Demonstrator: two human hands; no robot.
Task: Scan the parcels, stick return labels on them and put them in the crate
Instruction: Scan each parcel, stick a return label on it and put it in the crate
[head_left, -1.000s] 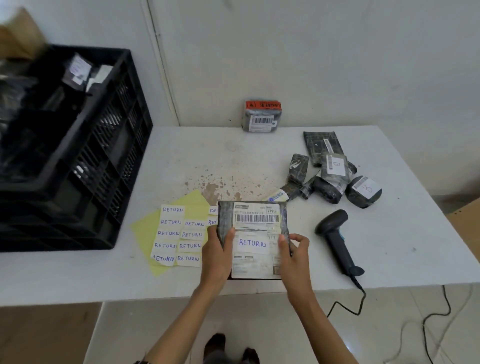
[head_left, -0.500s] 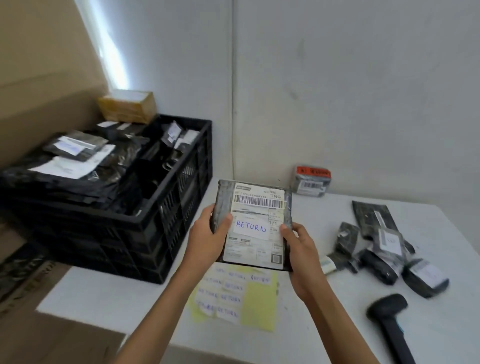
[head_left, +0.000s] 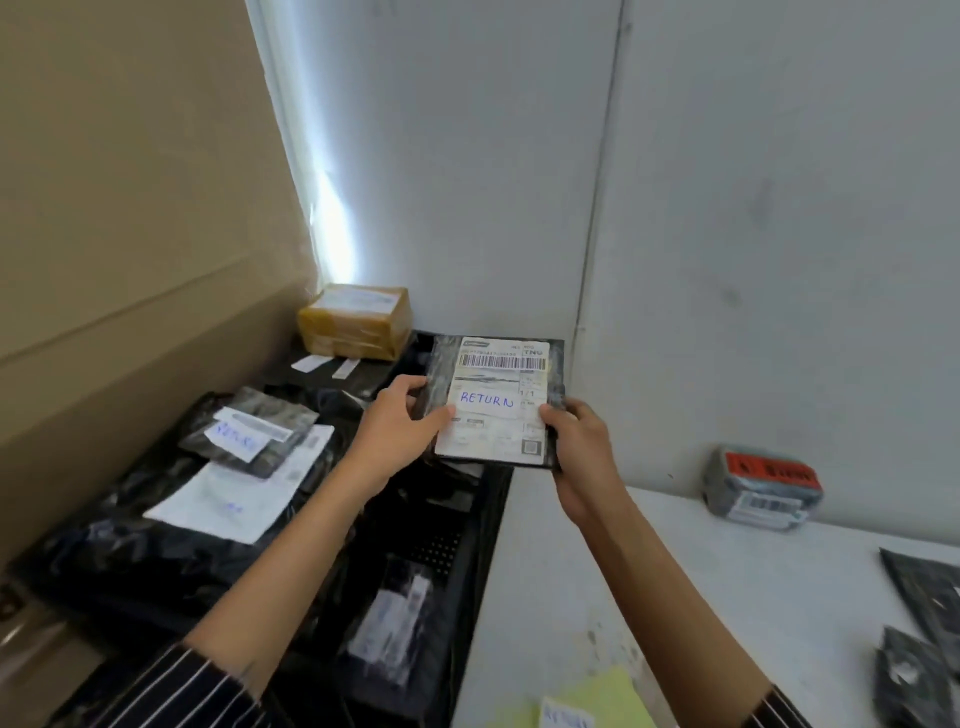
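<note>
Flat black parcel (head_left: 496, 402), white barcode label, blue handwritten "RETURN" sticker (head_left: 485, 400).

One head-worn wide-angle view, aimed forward and down.
We look from above our forearms toward the wall (head_left: 779, 260) corner, the crate (head_left: 467, 561) low left, the table (head_left: 675, 597) low right; left hand (head_left: 395, 431), right hand (head_left: 582, 457) and their parcel (head_left: 498, 400) sit close, mid-frame.

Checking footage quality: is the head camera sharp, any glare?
Head view: a white glare streak lights the wall corner above the tan taped box; the flat black parcel with a RETURN sticker reads legibly; parcels inside the black plastic crate look motion-blurred.
</note>
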